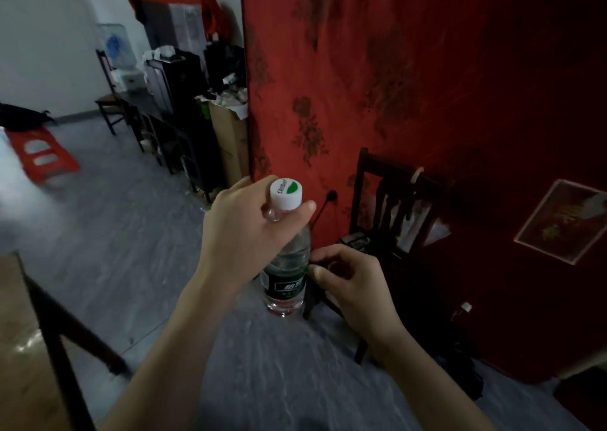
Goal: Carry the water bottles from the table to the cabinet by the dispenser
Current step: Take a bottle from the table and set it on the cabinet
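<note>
Fingers of the left hand (244,223) wrap the neck of the water bottle (286,259) just under its white cap (286,194), thumb across the front; closed grip, bottle hangs upright from it. Right hand (353,282) sits just beside the bottle's right side at label height, fingers curled loosely, fingertips at or near the plastic. Can't tell if it's actually touching or holding; looks more like steadying than a grip.

Bottle location: in the air over the grey floor (131,227), centre of view, not on any surface. Liquid inside is visible up to around the top of the dark label.

Progress, my read:
- This bottle is off the table; a wooden edge at the near left (19,332) may be that table, not sure.
- Transit leg is under way. Water dispenser (116,56) stands far left against the white wall, well apart from the hands.
- Dark cabinet (179,82) sits just right of the dispenser, top cluttered with pale stuff; likely the drop point. Too far and dim to see whether any bottles already stand there.
- Only one bottle in view, so count done or remaining is unknown.

Left to do: cross the floor toward the far left, set the bottle on or in the cabinet, then go back for any others.

Obstacles on the route: dark chairs (157,135) line the right side of the path, red stool (42,158) on the floor at left. Red cloth (394,102) fills the right side, dark chair (394,210) in front of it.
</note>
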A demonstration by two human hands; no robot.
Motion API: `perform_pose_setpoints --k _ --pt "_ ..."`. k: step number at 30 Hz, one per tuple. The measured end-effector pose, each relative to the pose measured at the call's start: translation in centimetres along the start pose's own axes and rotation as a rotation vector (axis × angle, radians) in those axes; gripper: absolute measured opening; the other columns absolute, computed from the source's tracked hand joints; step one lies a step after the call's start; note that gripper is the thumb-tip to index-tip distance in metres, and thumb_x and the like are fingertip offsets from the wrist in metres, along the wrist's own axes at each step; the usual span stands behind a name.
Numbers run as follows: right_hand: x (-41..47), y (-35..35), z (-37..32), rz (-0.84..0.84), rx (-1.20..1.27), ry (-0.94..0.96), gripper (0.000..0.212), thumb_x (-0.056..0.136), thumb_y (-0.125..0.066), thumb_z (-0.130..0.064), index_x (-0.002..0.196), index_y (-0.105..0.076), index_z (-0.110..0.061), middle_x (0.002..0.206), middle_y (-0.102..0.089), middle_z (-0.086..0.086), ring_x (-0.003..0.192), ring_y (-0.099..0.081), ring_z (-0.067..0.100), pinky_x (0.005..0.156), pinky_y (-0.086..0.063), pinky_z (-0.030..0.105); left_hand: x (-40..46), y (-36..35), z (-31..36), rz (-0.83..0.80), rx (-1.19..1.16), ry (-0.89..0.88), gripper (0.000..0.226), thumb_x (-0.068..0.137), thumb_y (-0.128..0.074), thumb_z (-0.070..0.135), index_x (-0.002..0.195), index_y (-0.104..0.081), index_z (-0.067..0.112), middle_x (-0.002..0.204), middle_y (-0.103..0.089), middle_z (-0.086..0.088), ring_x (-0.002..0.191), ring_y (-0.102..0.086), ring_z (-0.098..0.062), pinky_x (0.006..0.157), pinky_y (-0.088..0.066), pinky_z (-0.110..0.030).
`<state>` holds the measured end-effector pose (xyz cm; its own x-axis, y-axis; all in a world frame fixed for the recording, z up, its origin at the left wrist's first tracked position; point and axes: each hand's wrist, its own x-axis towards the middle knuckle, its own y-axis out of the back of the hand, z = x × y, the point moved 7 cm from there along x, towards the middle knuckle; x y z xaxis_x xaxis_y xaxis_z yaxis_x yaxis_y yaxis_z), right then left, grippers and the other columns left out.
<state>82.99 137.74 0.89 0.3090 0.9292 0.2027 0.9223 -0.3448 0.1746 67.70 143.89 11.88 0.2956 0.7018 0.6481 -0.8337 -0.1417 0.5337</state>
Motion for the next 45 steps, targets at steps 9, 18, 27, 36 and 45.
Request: perform_pose_setpoints --k 9,18,27,36,45 --pt "15.0 -1.5 1.7 -0.233 0.117 0.069 0.008 0.084 -0.077 -0.005 0.089 -0.074 -0.011 0.083 -0.075 0.013 0.07 -0.068 0.027 0.07 -0.057 0.036 8.9 -2.8 -5.7 0.14 0.206 0.132 0.038 0.078 -0.059 0.066 0.072 -0.06 0.029 0.064 -0.06 0.009 0.065 -0.058 -0.007 0.056 -0.042 -0.028" --pt "24.7 -8.9 2.0 -0.448 0.186 0.096 0.012 0.082 -0.079 -0.009 0.083 -0.075 -0.021 0.079 -0.076 0.0 0.074 -0.066 0.027 0.073 -0.054 0.036 13.5 -0.5 -12.5 0.25 0.331 0.282 0.035 0.081 -0.059 0.062 0.076 -0.063 0.028 0.067 -0.063 0.011 0.066 -0.061 -0.005 0.057 -0.047 -0.024" --pt "32.9 -20.4 2.5 -0.57 0.161 0.163 0.005 0.083 -0.079 -0.021 0.086 -0.076 -0.022 0.076 -0.073 -0.015 0.069 -0.061 0.013 0.058 -0.049 0.022 17.3 3.9 -23.2 0.363 0.363 0.297 0.036 0.083 -0.062 0.053 0.071 -0.065 0.019 0.061 -0.063 0.006 0.058 -0.06 -0.009 0.054 -0.046 -0.026" --pt "42.7 -34.2 0.7 -0.657 0.118 0.197 0.007 0.082 -0.08 -0.03 0.088 -0.076 -0.028 0.086 -0.076 -0.007 0.082 -0.066 0.023 0.081 -0.056 0.05 24.5 11.0 -36.1 0.353 0.404 0.288 0.034 0.081 -0.061 0.06 0.076 -0.064 0.027 0.067 -0.066 0.009 0.06 -0.063 -0.01 0.056 -0.053 -0.039" --pt "51.3 -42.6 2.3 -0.71 0.098 0.166 0.008 0.082 -0.08 -0.032 0.087 -0.076 -0.027 0.087 -0.075 -0.009 0.082 -0.064 0.017 0.081 -0.055 0.046 29.9 12.8 -47.4 0.297 0.416 0.279 0.048 0.08 -0.058 0.063 0.081 -0.07 0.017 0.071 -0.067 0.008 0.062 -0.061 -0.002 0.055 -0.043 -0.017"
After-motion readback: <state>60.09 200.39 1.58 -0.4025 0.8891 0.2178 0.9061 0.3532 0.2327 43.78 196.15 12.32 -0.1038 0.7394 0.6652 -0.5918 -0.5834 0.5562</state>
